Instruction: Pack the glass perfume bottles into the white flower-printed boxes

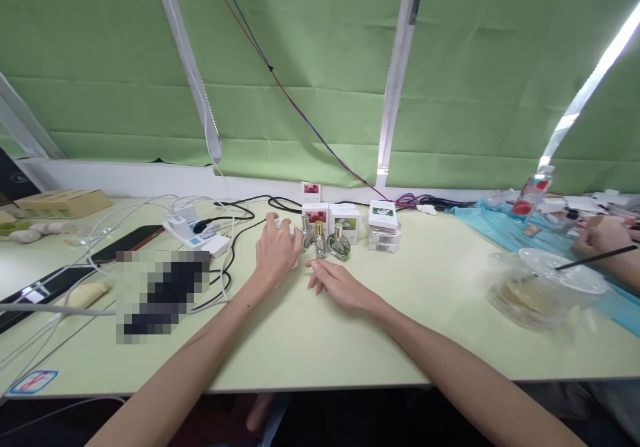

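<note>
My left hand (277, 250) is curved over a white box (294, 262), mostly hidden under the palm and fingers. To its right stand small glass perfume bottles: one with a silver cap (306, 227), one with a gold cap (320, 242) and a rounder one (339, 245). My right hand (345, 285) rests just in front of these bottles, fingers loosely apart and holding nothing. Behind the bottles are a white box with a red picture (315, 216) and a white box with a green picture (345, 223). Stacked white boxes (383, 219) stand to their right.
A power strip (193, 235) and tangled cables lie left, near dark flat devices (127, 242). At right are a lidded plastic cup with a black straw (545, 294), a drink bottle (534, 192) on blue cloth (493, 224), and another person's hand (603, 244).
</note>
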Demonstrator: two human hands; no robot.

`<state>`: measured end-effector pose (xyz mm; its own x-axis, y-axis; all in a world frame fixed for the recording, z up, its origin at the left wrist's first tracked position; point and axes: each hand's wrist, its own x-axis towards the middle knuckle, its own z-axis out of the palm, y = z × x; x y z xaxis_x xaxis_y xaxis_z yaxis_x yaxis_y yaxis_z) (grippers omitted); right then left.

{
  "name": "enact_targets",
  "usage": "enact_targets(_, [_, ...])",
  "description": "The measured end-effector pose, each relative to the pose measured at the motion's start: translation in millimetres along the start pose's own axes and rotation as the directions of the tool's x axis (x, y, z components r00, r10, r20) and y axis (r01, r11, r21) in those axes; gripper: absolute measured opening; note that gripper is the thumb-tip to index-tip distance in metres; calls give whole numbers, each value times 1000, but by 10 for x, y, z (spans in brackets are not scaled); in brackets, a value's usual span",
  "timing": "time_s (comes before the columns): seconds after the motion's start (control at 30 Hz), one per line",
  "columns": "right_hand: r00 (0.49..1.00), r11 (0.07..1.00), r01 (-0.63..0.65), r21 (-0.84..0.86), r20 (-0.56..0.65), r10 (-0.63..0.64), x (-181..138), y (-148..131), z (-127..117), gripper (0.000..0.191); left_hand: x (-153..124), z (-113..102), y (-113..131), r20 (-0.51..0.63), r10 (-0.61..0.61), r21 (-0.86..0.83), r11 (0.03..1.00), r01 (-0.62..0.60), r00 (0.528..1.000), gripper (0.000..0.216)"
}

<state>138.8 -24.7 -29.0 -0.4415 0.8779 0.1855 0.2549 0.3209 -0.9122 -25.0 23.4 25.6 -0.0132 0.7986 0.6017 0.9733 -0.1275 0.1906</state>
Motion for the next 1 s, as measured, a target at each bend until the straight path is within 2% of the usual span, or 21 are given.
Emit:
enact_targets(0.2, [1000, 1000, 7, -8, 4, -7, -3, 9, -1, 50, 25, -152, 72, 174, -9, -53, 998, 19, 985, 41])
enact_targets(0.33, [1000, 1000, -1, -19, 0, 1, -4, 0, 0, 47, 36, -112, -11, 254, 41, -61, 998, -26, 966, 45])
enact_targets(0.47, [1000, 999, 12, -43, -3, -12, -14, -15, -1, 44, 39, -28, -95, 282, 102, -52, 995, -91, 954, 45])
enact_targets(0.73, [998, 965, 49, -259, -22, -57, -46, -129, 57, 36, 79, 12, -32, 270, 35, 23, 999, -43, 962, 37])
enact_targets(0.87, [992, 896, 111, -431, -6, -125, -41, -165, 90, 35, 156, 31, -25, 299, -15, 80, 997, -10, 954, 42])
enact_targets(1.0, [975, 724, 166, -669, 4, -221, 39, -242, 43, 32, 260, 78, -38, 291, -45, 110, 994, 13, 956, 38])
